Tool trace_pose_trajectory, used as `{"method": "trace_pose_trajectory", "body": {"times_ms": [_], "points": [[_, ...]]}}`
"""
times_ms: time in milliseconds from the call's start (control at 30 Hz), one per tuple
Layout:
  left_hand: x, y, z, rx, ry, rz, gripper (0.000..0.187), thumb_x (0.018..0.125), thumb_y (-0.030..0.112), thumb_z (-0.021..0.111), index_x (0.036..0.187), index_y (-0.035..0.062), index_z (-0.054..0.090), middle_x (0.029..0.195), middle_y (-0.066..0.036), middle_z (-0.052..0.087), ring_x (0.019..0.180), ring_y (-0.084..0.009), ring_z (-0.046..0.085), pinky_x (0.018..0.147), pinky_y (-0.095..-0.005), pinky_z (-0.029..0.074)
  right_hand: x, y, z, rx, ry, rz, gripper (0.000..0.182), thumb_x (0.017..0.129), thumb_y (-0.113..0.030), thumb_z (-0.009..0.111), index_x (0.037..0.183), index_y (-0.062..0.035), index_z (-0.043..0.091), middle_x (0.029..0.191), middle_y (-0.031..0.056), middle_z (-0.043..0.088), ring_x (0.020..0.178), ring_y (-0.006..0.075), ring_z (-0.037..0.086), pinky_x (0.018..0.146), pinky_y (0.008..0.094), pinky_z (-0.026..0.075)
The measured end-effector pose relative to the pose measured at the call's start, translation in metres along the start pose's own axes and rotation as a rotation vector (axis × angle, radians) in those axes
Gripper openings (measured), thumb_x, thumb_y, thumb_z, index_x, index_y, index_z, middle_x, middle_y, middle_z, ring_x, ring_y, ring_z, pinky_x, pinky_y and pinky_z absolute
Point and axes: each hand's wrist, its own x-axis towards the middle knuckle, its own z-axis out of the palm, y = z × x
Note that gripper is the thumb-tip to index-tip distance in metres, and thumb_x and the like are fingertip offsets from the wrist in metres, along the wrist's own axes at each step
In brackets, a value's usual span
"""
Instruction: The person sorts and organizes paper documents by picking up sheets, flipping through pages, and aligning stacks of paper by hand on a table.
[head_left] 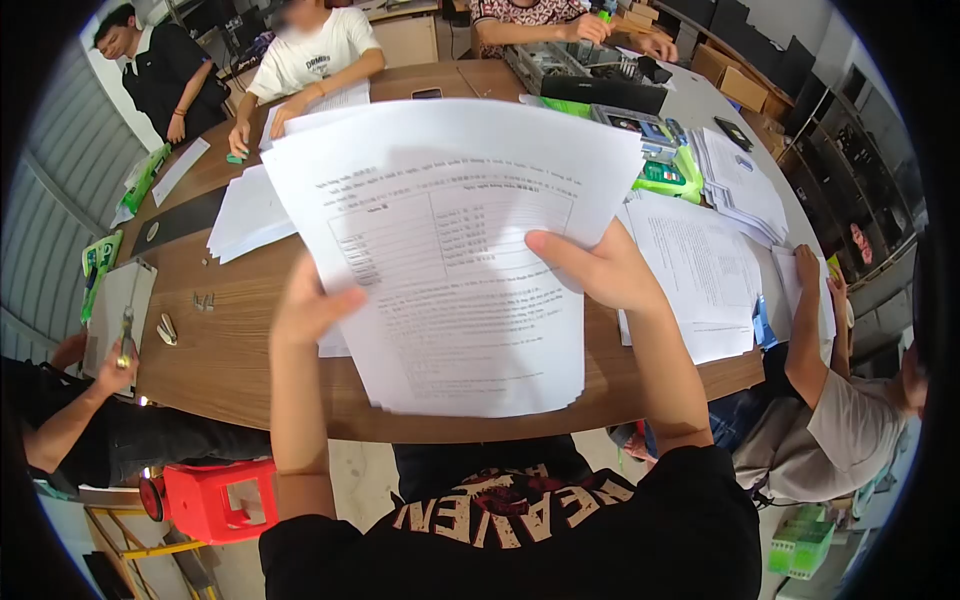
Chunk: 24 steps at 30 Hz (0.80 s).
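Note:
A stack of printed papers (480,330) is held up before me, above the near edge of the wooden table (230,350). The top sheet carries lines of text and a two-column table. My left hand (308,300) grips the left edge, its thumb on the front. On the right edge, my right hand (600,268) does the same, its thumb lying across the printed table. The fingers of both hands are hidden behind the sheets. Beside my right forearm lie more printed sheets (690,270). Another paper pile (250,215) rests beyond my left hand.
A stapler (167,330) and small metal pieces (203,300) lie at left. Across the table, a person in a white shirt (320,50) handles papers. An opened metal case with electronics (570,75) stands at the back. People sit on both sides. A red stool (220,500) is below left.

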Motion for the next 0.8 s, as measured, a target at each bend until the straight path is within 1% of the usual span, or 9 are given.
{"method": "trace_pose_trajectory", "body": {"times_ms": [67, 133, 233, 300, 367, 500, 600, 733, 800], "points": [[-0.009, -0.003, 0.024, 0.016, -0.042, -0.085, 0.058, 0.077, 0.011, 0.069, 0.126, -0.0051, 0.041, 0.121, -0.013, 0.052, 0.111, -0.0218, 0.051, 0.092, -0.0345, 0.042, -0.008, -0.001, -0.005, 0.008, -0.003, -0.001, 0.034, 0.084, -0.009, 0.060, 0.113, 0.0041, 0.052, 0.103, 0.0086, 0.059, 0.096, 0.0154, 0.054, 0.082, 0.0307, 0.045], [-0.013, -0.003, 0.046, -0.180, 0.186, -0.173, 0.051, 0.079, 0.004, 0.065, 0.124, -0.0048, 0.042, 0.118, -0.013, 0.054, 0.107, -0.0212, 0.053, 0.090, -0.0353, 0.043, -0.015, -0.002, -0.016, 0.010, -0.003, -0.003, 0.034, 0.083, -0.009, 0.061, 0.113, 0.0037, 0.052, 0.103, 0.0083, 0.059, 0.096, 0.0152, 0.054, 0.082, 0.0311, 0.045], [-0.029, 0.013, 0.055, -0.238, 0.177, -0.121, 0.046, 0.082, 0.003, 0.061, 0.123, -0.0043, 0.043, 0.115, -0.013, 0.055, 0.105, -0.0210, 0.054, 0.089, -0.0346, 0.043, -0.031, 0.003, -0.029, 0.168, -0.133, 0.037, 0.034, 0.082, -0.010, 0.064, 0.112, 0.0021, 0.054, 0.103, 0.0084, 0.060, 0.098, 0.0148, 0.053, 0.082, 0.0320, 0.045], [-0.044, 0.006, 0.063, -0.209, 0.173, -0.112, 0.041, 0.084, 0.003, 0.059, 0.122, -0.0041, 0.044, 0.114, -0.012, 0.056, 0.106, -0.0191, 0.052, 0.089, -0.0324, 0.042, -0.048, 0.026, -0.024, 0.195, -0.100, -0.064, 0.040, 0.080, -0.012, 0.067, 0.115, 0.0005, 0.052, 0.105, 0.0088, 0.060, 0.099, 0.0150, 0.054, 0.083, 0.0317, 0.045], [-0.054, -0.013, 0.072, 0.108, 0.127, -0.080, 0.036, 0.086, 0.005, 0.056, 0.120, -0.0046, 0.046, 0.113, -0.010, 0.056, 0.105, -0.0173, 0.050, 0.088, -0.0310, 0.041, -0.066, 0.040, -0.010, 0.163, -0.071, 0.037, 0.047, 0.079, -0.012, 0.068, 0.119, 0.0006, 0.049, 0.109, 0.0093, 0.058, 0.101, 0.0157, 0.053, 0.085, 0.0312, 0.044], [-0.063, -0.016, 0.083, 0.106, 0.142, -0.070, 0.033, 0.088, 0.006, 0.054, 0.118, -0.0054, 0.048, 0.112, -0.010, 0.055, 0.103, -0.0162, 0.049, 0.089, -0.0296, 0.040, -0.078, 0.037, 0.008, 0.249, -0.016, -0.002, 0.045, 0.081, -0.008, 0.063, 0.121, 0.0031, 0.046, 0.114, 0.0106, 0.055, 0.104, 0.0165, 0.051, 0.087, 0.0314, 0.042], [-0.072, -0.004, 0.100, 0.148, 0.274, -0.089, 0.032, 0.088, 0.005, 0.054, 0.117, -0.0063, 0.048, 0.113, -0.012, 0.055, 0.104, -0.0178, 0.049, 0.091, -0.0303, 0.038, -0.082, 0.015, 0.025, 0.169, 0.186, -0.065, 0.031, 0.085, -0.007, 0.059, 0.112, 0.0054, 0.052, 0.103, 0.0098, 0.060, 0.093, 0.0150, 0.055, 0.080, 0.0291, 0.044], [-0.083, -0.028, 0.110, 0.483, 0.254, 0.005, 0.032, 0.091, 0.011, 0.051, 0.117, -0.0076, 0.048, 0.114, -0.018, 0.055, 0.106, -0.0236, 0.050, 0.094, -0.0350, 0.036, -0.085, 0.027, 0.052, 0.074, 0.371, -0.036, 0.020, 0.090, -0.011, 0.053, 0.102, 0.0042, 0.058, 0.090, 0.0069, 0.063, 0.081, 0.0111, 0.056, 0.071, 0.0263, 0.046], [-0.067, -0.051, 0.124, 0.565, 0.173, -0.014, 0.036, 0.094, 0.018, 0.048, 0.118, -0.0085, 0.048, 0.115, -0.021, 0.054, 0.107, -0.0242, 0.049, 0.095, -0.0362, 0.034, -0.094, 0.030, 0.043, 0.146, 0.443, 0.041, 0.019, 0.088, -0.012, 0.056, 0.101, 0.0019, 0.058, 0.090, 0.0086, 0.064, 0.081, 0.0153, 0.058, 0.072, 0.0287, 0.046]]}}
